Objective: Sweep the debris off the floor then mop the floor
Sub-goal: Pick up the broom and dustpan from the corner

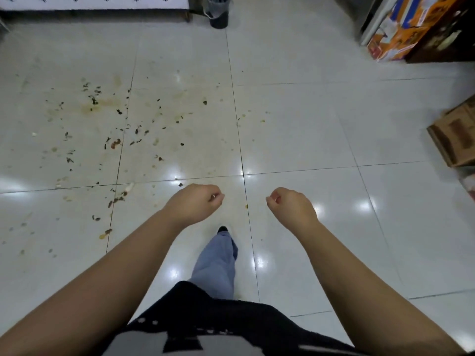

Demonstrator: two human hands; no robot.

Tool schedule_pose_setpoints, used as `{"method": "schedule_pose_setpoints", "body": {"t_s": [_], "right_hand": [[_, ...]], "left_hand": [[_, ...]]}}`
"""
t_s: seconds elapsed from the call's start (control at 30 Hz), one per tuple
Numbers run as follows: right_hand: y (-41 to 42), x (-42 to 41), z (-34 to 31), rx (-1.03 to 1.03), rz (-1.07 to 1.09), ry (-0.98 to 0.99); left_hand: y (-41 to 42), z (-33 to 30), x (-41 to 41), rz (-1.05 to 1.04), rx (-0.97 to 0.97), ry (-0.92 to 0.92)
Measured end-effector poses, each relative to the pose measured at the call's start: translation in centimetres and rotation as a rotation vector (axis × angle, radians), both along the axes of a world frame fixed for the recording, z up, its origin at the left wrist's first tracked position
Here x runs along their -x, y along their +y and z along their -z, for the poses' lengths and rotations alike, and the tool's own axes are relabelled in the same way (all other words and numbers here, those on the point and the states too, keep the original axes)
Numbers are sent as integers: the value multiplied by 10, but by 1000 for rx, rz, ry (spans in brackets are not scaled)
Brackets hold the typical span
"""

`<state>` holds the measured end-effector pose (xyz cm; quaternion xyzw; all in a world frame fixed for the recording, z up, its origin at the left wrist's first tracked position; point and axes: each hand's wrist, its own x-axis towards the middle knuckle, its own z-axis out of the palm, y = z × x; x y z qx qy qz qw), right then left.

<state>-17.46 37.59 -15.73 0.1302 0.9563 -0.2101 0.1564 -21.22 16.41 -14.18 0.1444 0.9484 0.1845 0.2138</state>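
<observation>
Dark leaf bits, crumbs and brownish stains make up the debris (115, 129), scattered over the glossy white floor tiles (295, 129) on the left half of the view. My left hand (198, 201) hangs low over the tile joint just right of the debris, its fingers curled in with nothing in them. A little to the right, my right hand (290, 205) is curled the same way, also empty. No broom or mop is in view. My leg in blue trousers (218, 263) steps forward between the two arms.
A dark bin with a plastic liner (218, 11) stands at the far wall beside a bed or bench edge (95, 6). Orange printed boxes (411, 29) sit at the upper right. A brown cardboard box (455, 134) lies at the right edge.
</observation>
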Motion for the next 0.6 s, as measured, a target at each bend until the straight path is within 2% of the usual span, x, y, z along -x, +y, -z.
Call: {"method": "schedule_pose_setpoints", "body": {"t_s": [0.23, 0.6], "right_hand": [[21, 124, 16, -44, -57, -48], [108, 298, 10, -40, 84, -66]], "left_hand": [[39, 12, 127, 9, -61, -25], [137, 14, 329, 179, -53, -124]]}}
